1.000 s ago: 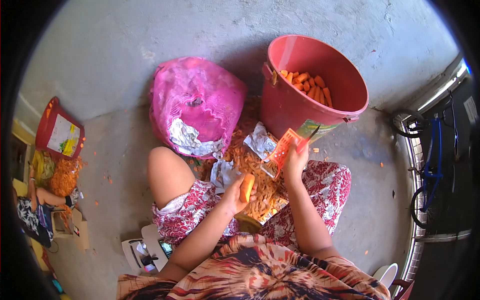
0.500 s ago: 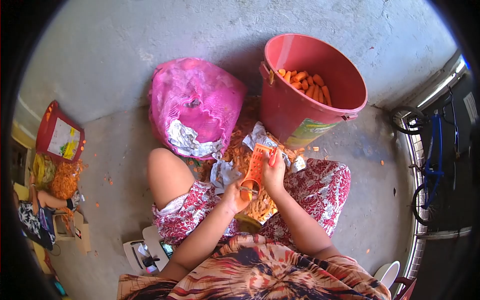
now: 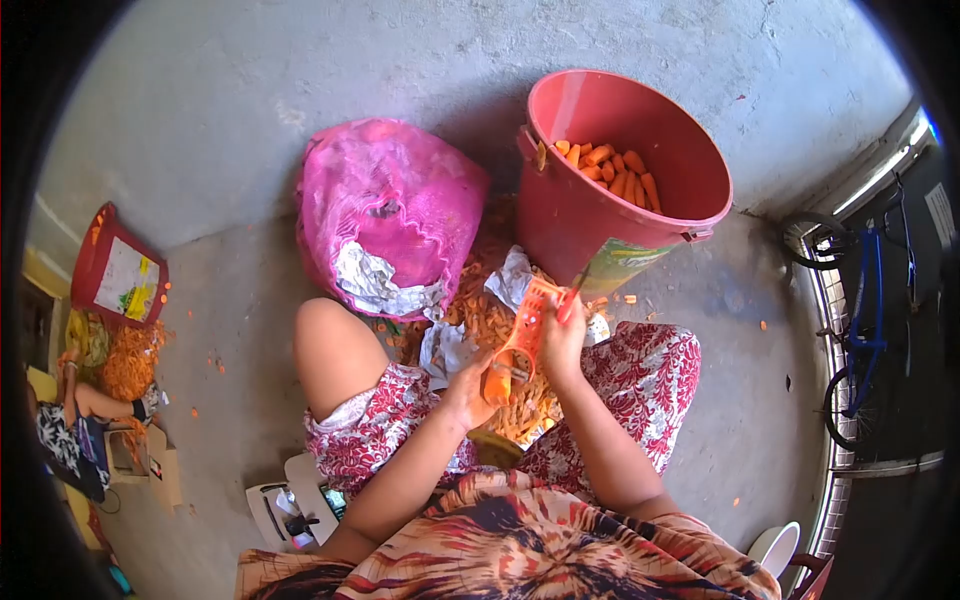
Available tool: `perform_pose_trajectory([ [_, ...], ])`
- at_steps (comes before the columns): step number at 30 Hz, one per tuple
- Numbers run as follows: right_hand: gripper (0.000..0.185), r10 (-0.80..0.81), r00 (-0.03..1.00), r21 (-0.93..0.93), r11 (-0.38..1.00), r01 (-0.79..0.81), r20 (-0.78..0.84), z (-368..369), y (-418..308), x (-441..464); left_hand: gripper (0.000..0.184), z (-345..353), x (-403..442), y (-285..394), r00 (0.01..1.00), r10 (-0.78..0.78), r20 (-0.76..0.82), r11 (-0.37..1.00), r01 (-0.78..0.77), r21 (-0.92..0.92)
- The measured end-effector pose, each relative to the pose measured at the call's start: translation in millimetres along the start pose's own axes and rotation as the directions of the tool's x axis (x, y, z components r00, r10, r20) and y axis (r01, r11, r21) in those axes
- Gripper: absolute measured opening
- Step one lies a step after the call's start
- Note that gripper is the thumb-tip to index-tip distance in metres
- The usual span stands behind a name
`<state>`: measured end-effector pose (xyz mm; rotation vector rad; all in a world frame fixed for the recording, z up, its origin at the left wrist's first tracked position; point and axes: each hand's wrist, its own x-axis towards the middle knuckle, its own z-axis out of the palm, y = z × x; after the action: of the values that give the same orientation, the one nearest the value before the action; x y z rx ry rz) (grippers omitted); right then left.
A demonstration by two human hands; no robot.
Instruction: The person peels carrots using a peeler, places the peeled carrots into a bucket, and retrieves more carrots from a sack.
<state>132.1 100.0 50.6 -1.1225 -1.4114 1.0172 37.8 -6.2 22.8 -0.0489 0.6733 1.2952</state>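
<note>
A peeled-looking orange carrot (image 3: 497, 386) is gripped in my left hand (image 3: 468, 394), its upper end under the peeler's head. My right hand (image 3: 562, 340) is wrapped round an orange perforated peeler (image 3: 529, 318) and also a red-handled knife (image 3: 568, 304), whose dark blade points up and away. Below both hands lies a heap of carrot peelings (image 3: 530, 410) between my legs. Crumpled grey-white paper (image 3: 447, 352) rests beside my left hand.
A big red bucket (image 3: 620, 235) holding several carrots stands ahead to the right. Left of it sits a pink mesh sack (image 3: 385, 190). A blue bicycle (image 3: 868, 320) is at the far right. Another person's leg (image 3: 105, 402) shows at far left, near a smaller red bucket (image 3: 120, 272).
The peeler first came down from the right onto the carrot in my left hand. Since then my right hand has shifted slightly right, and the knife blade shows again.
</note>
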Motion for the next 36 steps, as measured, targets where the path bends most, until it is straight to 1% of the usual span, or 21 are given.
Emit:
perform_pose_trajectory([
  [1, 0.012, -0.044, 0.999, -0.063, 0.997, 0.046, 0.023, 2, 5, -4, 0.027, -2, 0, 0, 1.000, -0.005, 0.015, 1.000, 0.005, 0.008],
  [4, 0.013, 0.010, 0.996, -0.081, 0.997, -0.002, 0.092, 6, 4, -14, 0.030, -5, 2, 3, 0.995, -0.054, 0.081, 0.998, 0.055, -0.007],
  [7, 0.012, 0.035, 0.992, -0.121, 0.992, -0.019, 0.124, 7, 3, -17, 0.032, -8, 1, 3, 0.995, -0.068, 0.078, 0.996, 0.072, -0.050],
  [9, 0.012, 0.022, 0.993, -0.202, 0.979, 0.002, 0.114, 5, -3, -16, 0.034, -4, -1, 4, 0.998, -0.066, 0.006, 0.998, 0.066, -0.008],
  [10, 0.012, -0.042, 0.997, -0.210, 0.976, 0.054, 0.059, 5, 5, -12, 0.035, -2, -2, 4, 0.997, -0.064, -0.032, 0.998, 0.064, 0.014],
  [13, 0.013, -0.150, 0.964, -0.236, 0.967, 0.097, -0.218, -1, 30, 20, 0.036, -11, 1, 6, 0.979, -0.127, 0.159, 0.992, 0.125, 0.022],
  [15, 0.012, -0.033, 0.945, -0.187, 0.982, -0.031, -0.327, -14, 23, 38, 0.034, -12, -1, -2, 0.985, -0.094, 0.145, 0.995, 0.089, 0.039],
  [19, 0.012, -0.037, 0.970, -0.112, 0.994, 0.010, -0.242, -19, 23, 39, 0.033, -7, -1, 2, 0.994, 0.030, 0.101, 0.981, -0.049, 0.190],
  [20, 0.012, -0.058, 0.973, -0.093, 0.995, 0.038, -0.224, -18, 20, 33, 0.041, -3, -2, 5, 0.994, 0.059, 0.096, 0.975, -0.078, 0.206],
  [21, 0.012, -0.078, 0.976, -0.073, 0.995, 0.064, -0.205, -17, 17, 28, 0.043, -2, 0, 6, 0.983, 0.148, 0.104, 0.907, -0.177, 0.382],
  [22, 0.011, 0.038, 0.991, -0.119, 0.991, -0.054, -0.127, -20, 23, 27, 0.044, -3, 1, 7, 0.964, 0.232, 0.127, 0.797, -0.263, 0.543],
  [24, 0.012, 0.007, 0.991, -0.202, 0.979, 0.021, 0.136, -24, 42, 29, 0.044, -2, 1, 10, 0.896, 0.396, 0.201, 0.486, -0.390, 0.782],
  [25, 0.013, 0.000, 0.964, -0.235, 0.970, 0.065, 0.265, -25, 48, 29, 0.042, -2, -1, 15, 0.845, 0.473, 0.251, 0.301, -0.423, 0.855],
  [26, 0.013, 0.131, 0.914, -0.283, 0.959, -0.018, 0.385, -29, 53, 27, 0.040, -1, -3, 20, 0.785, 0.533, 0.315, 0.102, -0.429, 0.897],
  [27, 0.014, 0.181, 0.852, -0.328, 0.944, -0.011, 0.491, -31, 40, 21, 0.038, -1, -3, 25, 0.720, 0.575, 0.389, -0.100, -0.410, 0.907],
  [28, 0.015, 0.233, 0.777, -0.372, 0.928, 0.003, 0.585, -33, 25, 14, 0.038, 0, -1, 30, 0.697, 0.624, 0.352, -0.022, -0.435, 0.900],
  [29, 0.016, 0.285, 0.689, -0.413, 0.910, 0.024, 0.666, -34, 18, 8, 0.039, 2, -2, 35, 0.696, 0.636, 0.334, -0.023, -0.416, 0.909],
  [31, 0.021, 0.236, 0.606, -0.451, 0.863, 0.228, 0.760, -32, 14, 0, 0.039, 0, -2, 42, 0.675, 0.636, 0.373, -0.050, -0.447, 0.893],
  [32, 0.024, 0.259, 0.588, -0.447, 0.873, 0.198, 0.766, -34, 10, -3, 0.038, -3, -1, 43, 0.677, 0.625, 0.389, -0.068, -0.449, 0.891],
  [34, 0.023, 0.277, 0.539, -0.469, 0.845, 0.257, 0.795, -32, 15, -8, 0.037, -6, 0, 43, 0.684, 0.598, 0.418, -0.101, -0.453, 0.886],
  [36, 0.019, 0.259, 0.510, -0.454, 0.837, 0.306, 0.820, -31, 25, -15, 0.036, -3, -2, 42, 0.695, 0.615, 0.372, -0.067, -0.424, 0.903],
])
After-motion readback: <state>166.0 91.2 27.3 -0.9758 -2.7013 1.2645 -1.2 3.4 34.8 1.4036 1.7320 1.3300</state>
